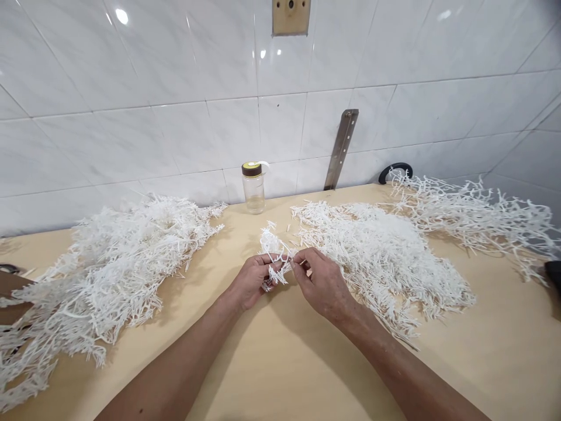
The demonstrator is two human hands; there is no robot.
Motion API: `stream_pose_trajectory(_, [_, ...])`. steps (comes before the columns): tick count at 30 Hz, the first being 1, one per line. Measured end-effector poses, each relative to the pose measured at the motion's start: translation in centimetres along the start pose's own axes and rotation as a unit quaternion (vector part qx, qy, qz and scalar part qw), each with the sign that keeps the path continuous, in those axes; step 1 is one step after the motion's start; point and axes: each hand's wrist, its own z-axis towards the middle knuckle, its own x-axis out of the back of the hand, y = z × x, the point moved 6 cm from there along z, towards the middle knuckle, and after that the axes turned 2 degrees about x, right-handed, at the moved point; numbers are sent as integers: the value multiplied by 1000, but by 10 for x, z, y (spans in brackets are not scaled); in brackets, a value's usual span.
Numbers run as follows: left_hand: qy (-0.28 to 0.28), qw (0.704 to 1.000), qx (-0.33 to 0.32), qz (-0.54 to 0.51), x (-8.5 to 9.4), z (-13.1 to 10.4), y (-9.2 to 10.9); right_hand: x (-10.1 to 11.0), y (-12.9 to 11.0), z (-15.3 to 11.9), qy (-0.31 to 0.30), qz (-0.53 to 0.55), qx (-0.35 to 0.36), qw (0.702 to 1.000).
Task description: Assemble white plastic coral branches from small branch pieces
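Observation:
Between my hands, over the middle of the table, is a small white branching plastic sprig [270,241] with a fringe of thin twigs. My left hand [255,279] is closed round its lower part, fingers pinching the stem. With thumb and index finger pressed together, my right hand [322,280] pinches at the sprig's right edge; the exact bit in its fingertips is too small to make out. Just right of my right hand spreads a heap of short white twig pieces [385,257].
A large pile of white branching sprigs [127,263] covers the table's left side. At the back right lie bare white branches [473,216] beside a black curved handle [395,171]. A clear bottle [254,196] and a metal strip [340,151] stand by the tiled wall [175,140].

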Motion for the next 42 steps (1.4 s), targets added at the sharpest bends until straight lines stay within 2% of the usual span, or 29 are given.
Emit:
stream_pose_trajectory(10, [10, 1000, -17, -23, 0, -3, 5, -2, -6, -1, 3, 12, 32, 999])
stream_pose_trajectory(15, [-12, 999, -29, 21, -6, -7, 7, -6, -7, -2, -11, 31, 32, 999])
stream_pose_trajectory(21, [11, 999, -19, 29, -3, -6, 4, -3, -8, 0, -35, 29, 56, 997])
stream_pose_trajectory(25, [27, 999, -20, 13, -2, -5, 5, 1, -3, 2, -49, 28, 39, 998])
stream_pose_trajectory(28, [45, 998, -38, 15, 0, -5, 6, 6, 2, 4, -34, 27, 15, 999])
stream_pose_trajectory(32, [85, 991, -72, 76, 2, -5, 5, 18, 11, 7, 20, 58, -72, 996])
stream_pose_trajectory(35, [98, 977, -126, 142, 1, -5, 6, 20, 14, 6, 29, 96, -115, 988])
stream_pose_trajectory(38, [100, 964, -163, 186, -1, -6, 7, 17, 10, 7, 10, 96, -95, 991])
stream_pose_trajectory(42, [102, 962, -170, 189, -2, -7, 7, 10, 9, 6, -21, 77, -70, 994])
